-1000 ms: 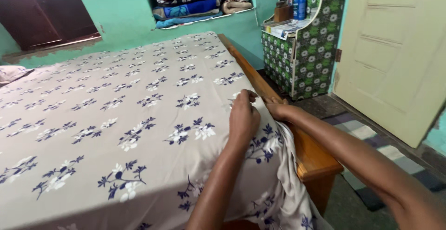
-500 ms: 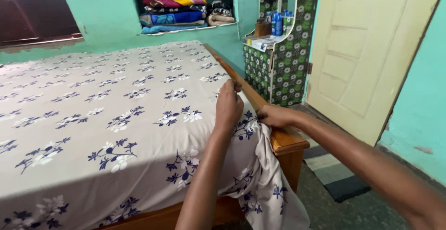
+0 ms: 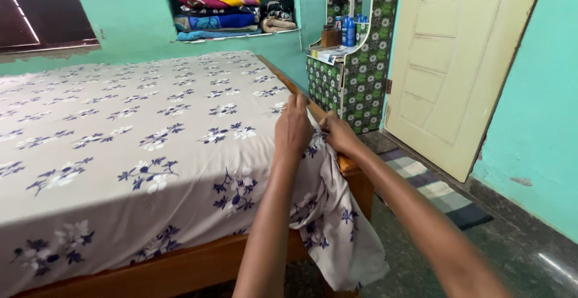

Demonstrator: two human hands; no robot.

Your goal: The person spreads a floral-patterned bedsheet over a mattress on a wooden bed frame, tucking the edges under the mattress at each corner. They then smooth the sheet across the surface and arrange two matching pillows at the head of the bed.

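Head view: left hand (image 3: 293, 130) and right hand (image 3: 338, 134) pinch the beige blue-flowered cotton bedsheet (image 3: 150, 141) at its corner, fabric hanging toward five o'clock.

Turquoise walls (image 3: 536, 93) surround a wooden bed frame (image 3: 180, 268). A wall niche (image 3: 232, 6) holds folded blankets. A green floral-patterned dressing unit (image 3: 355, 75) stands beside a cream panelled door (image 3: 445, 63). A striped mat (image 3: 433, 192) lies on the dark stone floor (image 3: 518, 256). A dark window (image 3: 36, 9) sits upper left.
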